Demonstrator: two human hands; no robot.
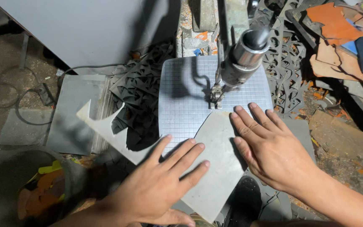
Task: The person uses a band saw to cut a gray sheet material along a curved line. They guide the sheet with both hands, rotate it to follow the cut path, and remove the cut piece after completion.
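A flat grey sheet [217, 162] lies on the checkered work plate [181, 96] of a cutting machine. My left hand [160, 187] presses flat on the sheet's near left part, fingers spread. My right hand [267, 147] lies flat on its right side, fingertips close to the machine's small cutting foot [216, 97]. The sheet's far corner sits just under that foot. A jagged offcut of the same grey sheet [106, 126] sticks out to the left, beyond the plate.
The machine's metal head [244, 56] hangs above the plate. Black cut-out scraps [141, 90] pile up left and right of it. Orange and brown pieces [337, 25] lie at the far right. Grey boards [74, 113] and a cable [17, 94] are on the left.
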